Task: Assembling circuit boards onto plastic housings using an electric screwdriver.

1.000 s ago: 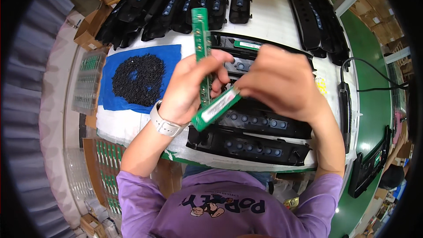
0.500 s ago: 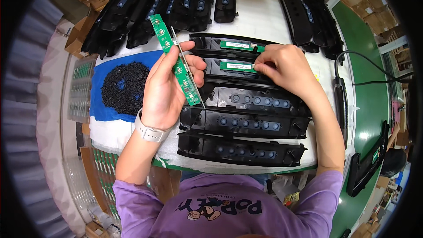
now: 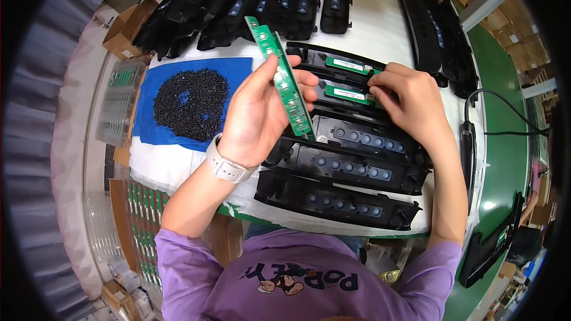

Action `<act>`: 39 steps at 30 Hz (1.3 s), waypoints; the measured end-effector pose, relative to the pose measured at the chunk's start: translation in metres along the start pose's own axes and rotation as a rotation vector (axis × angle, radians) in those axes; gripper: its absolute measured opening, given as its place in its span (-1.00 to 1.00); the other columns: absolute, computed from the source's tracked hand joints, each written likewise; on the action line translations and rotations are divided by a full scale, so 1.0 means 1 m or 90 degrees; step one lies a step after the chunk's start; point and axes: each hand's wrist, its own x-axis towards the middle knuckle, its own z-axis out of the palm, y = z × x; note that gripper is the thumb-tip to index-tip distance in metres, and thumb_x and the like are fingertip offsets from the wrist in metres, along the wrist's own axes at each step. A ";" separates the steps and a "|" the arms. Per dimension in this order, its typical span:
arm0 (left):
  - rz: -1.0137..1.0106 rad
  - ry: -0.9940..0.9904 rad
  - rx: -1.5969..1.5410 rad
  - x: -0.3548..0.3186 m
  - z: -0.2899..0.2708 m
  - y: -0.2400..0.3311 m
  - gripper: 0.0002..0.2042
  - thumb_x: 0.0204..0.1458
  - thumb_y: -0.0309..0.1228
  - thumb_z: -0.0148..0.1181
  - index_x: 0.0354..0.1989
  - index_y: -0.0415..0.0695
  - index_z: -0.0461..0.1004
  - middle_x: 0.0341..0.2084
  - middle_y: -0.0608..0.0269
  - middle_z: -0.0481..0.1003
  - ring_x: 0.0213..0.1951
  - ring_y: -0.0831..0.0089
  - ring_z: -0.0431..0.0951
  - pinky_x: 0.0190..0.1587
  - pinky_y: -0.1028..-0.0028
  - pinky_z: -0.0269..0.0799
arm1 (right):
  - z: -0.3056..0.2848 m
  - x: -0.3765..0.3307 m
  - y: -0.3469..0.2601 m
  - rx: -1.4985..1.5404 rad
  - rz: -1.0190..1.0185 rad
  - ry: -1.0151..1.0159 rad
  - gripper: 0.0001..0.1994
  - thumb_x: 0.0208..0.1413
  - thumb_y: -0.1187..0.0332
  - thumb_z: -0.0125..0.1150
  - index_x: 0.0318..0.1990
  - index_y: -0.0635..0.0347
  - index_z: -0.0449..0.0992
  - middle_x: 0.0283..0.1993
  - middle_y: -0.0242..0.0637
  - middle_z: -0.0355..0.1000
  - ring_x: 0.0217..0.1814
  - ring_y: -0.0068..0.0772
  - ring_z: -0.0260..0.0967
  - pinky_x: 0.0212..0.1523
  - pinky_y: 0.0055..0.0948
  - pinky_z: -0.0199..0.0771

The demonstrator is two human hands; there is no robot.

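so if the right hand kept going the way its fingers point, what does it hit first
Probably the green circuit board seated in the black plastic housing: the right hand points left along it, fingers apparently touching it already. Depth is hard to judge.
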 end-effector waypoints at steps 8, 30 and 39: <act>0.025 0.022 0.022 -0.003 0.007 -0.003 -0.73 0.23 -0.30 -0.17 -0.08 -0.25 0.29 -0.11 -0.04 0.43 -0.12 0.33 0.48 -0.07 0.32 0.41 | 0.006 0.020 -0.058 0.160 -0.188 0.094 -0.76 -0.20 0.52 0.29 -0.28 0.19 0.52 -0.50 -0.31 0.36 -0.54 -0.33 0.33 -0.55 -0.48 0.31; -0.034 -0.055 0.101 -0.005 0.007 -0.004 -0.75 0.17 -0.43 -0.09 -0.05 -0.29 0.34 -0.23 0.17 0.48 -0.18 0.43 0.52 -0.11 0.44 0.45 | 0.014 0.016 -0.031 0.041 -0.203 0.121 -0.74 -0.18 0.47 0.20 -0.24 0.03 0.49 -0.42 -0.37 0.37 -0.45 -0.25 0.41 -0.52 -0.33 0.40; -0.089 -0.145 0.134 -0.008 0.014 -0.002 -0.71 0.17 -0.44 -0.15 0.00 -0.37 0.28 -0.20 0.01 0.48 -0.11 0.24 0.53 -0.11 0.41 0.50 | 0.003 0.015 -0.026 -0.001 -0.334 0.143 -0.80 -0.24 0.46 0.18 -0.34 0.04 0.49 -0.38 -0.46 0.38 -0.38 -0.37 0.41 -0.51 -0.42 0.41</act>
